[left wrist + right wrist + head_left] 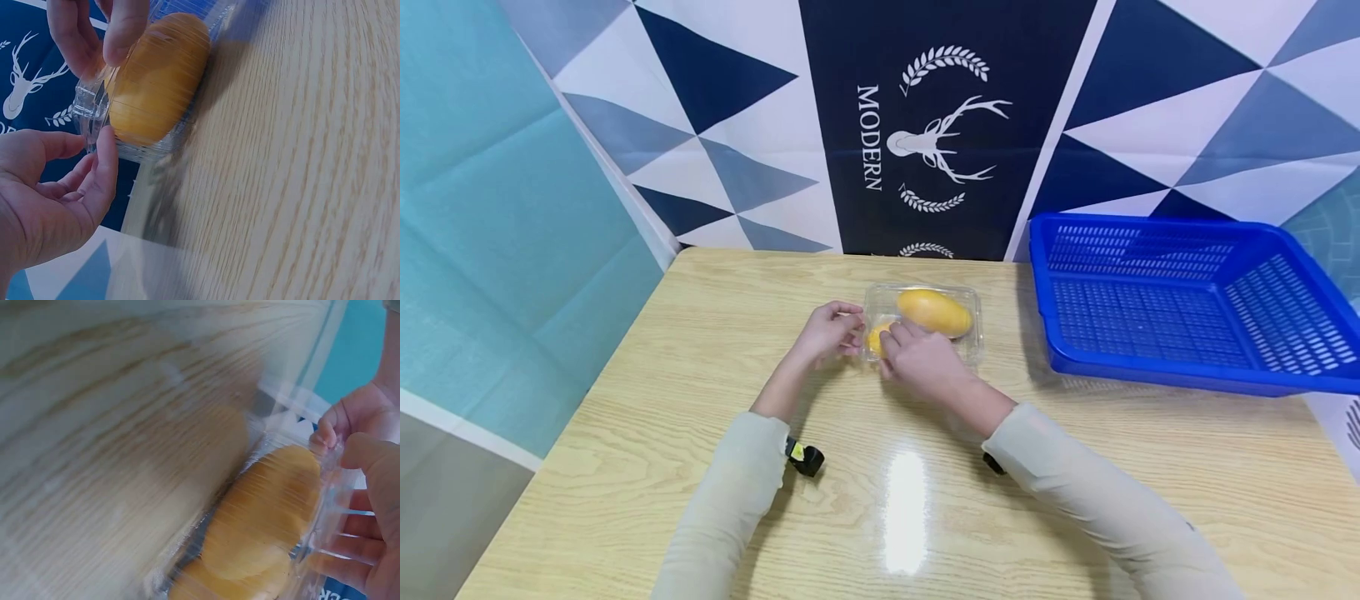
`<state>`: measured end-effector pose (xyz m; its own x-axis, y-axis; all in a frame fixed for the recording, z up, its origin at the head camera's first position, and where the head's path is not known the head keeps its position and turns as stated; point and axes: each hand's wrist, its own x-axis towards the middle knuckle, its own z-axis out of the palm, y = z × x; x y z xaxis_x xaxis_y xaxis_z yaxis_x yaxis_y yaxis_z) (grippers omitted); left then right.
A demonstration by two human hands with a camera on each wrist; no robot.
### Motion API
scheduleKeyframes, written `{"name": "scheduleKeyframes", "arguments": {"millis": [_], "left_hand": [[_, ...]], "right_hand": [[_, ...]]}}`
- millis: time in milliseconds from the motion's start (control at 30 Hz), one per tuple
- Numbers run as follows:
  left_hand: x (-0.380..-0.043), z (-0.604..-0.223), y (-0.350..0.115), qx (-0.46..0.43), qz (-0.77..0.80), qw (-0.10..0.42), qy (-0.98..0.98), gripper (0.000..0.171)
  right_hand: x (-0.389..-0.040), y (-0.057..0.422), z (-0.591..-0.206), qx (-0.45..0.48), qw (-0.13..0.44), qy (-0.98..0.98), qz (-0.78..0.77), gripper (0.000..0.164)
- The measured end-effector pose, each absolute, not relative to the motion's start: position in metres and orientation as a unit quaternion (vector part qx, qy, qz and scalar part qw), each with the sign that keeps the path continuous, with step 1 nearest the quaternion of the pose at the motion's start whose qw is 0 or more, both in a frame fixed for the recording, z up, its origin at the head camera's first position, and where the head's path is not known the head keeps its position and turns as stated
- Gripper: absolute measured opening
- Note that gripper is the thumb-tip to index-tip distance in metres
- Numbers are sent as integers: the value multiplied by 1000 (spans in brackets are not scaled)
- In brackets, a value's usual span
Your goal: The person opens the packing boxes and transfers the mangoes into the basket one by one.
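Note:
A clear plastic container (968,350) lies on the wooden table, holding two yellow-orange mangoes. The far mango (934,312) shows well, while the near mango (877,338) is partly covered by my right hand (921,358). My left hand (829,332) is at the container's left end, thumb and fingertips pinching its clear edge in the left wrist view. There, the right hand's fingertips meet the same end from above. In the right wrist view, the right thumb and spread fingers hold the plastic wall beside the mango (262,512).
A blue perforated basket (1150,367) stands at the table's right, beyond the container. Patterned cloth (745,92) with a deer print hangs behind the table (662,467), and a teal sheet (497,225) hangs at the left.

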<state>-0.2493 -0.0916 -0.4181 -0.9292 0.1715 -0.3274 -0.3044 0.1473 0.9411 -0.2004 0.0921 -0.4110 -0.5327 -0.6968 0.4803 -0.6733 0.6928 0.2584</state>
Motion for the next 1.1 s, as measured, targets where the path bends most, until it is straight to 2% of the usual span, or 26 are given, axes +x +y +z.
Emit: {"name": "scheduleKeyframes", "arguments": {"millis": [600,1100], "left_hand": [[-248,-415,-93,-45,654,192,730,30],[-249,-416,-101,-55,655,188,730,30]], "right_hand": [[-199,133,-401,364,168,-912,84,42],[-196,172,-393,337,146,-922,124,42]]}}
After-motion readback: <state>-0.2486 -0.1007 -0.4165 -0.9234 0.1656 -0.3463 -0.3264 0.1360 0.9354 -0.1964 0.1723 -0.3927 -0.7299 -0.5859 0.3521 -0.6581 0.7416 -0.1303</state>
